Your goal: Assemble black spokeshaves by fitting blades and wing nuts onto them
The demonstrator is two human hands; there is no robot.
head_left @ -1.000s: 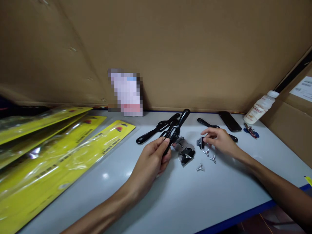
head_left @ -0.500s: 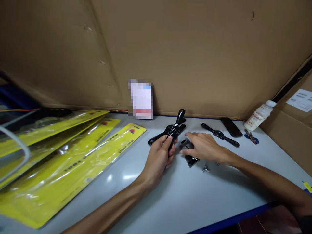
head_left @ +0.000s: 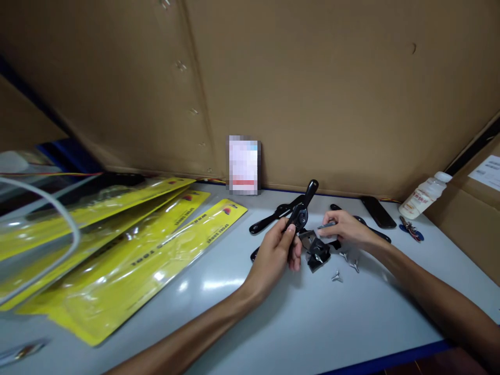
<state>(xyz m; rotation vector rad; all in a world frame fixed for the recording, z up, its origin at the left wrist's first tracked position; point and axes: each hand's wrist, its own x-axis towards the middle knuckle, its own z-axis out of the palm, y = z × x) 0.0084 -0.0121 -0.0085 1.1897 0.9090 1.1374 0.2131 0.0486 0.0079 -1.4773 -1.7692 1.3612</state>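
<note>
The right hand (head_left: 346,227) has drawn back, so 3 screws (head_left: 337,276) show; its grip pinches what seems a thin plate (head_left: 325,226), while the left hand (head_left: 276,251) clasps a black tool (head_left: 310,195).

Open lane between forearms (head_left: 187,325), from bench (head_left: 312,323) front edge up to wing screws (head_left: 337,276). Yellow blister packs (head_left: 156,260) block left end; bottle (head_left: 424,197), smartphone (head_left: 378,212) block back right corner.
</note>
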